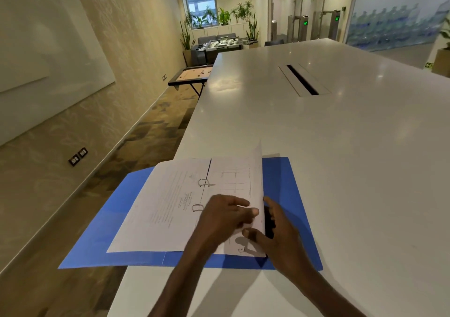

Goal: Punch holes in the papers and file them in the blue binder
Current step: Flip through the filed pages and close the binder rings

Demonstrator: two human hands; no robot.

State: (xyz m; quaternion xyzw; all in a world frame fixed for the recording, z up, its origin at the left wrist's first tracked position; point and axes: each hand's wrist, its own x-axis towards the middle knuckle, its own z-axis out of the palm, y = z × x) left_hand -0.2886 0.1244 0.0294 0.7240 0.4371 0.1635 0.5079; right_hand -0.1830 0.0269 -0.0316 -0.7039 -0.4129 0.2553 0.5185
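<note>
Blue binder (280,177) lies open at bottom center of frame. Lifted sheet (246,182) stands between both hands: right hand (280,234) pinches its edge, left hand (224,216) rests flat, fingers relaxed.

No legible text found. Printed lines on papers (170,202) too small and blurred to be read. Small round stamp (241,250) on bottom sheet unreadable. Green marks lit on far gates (337,18), shape not made out.
</note>
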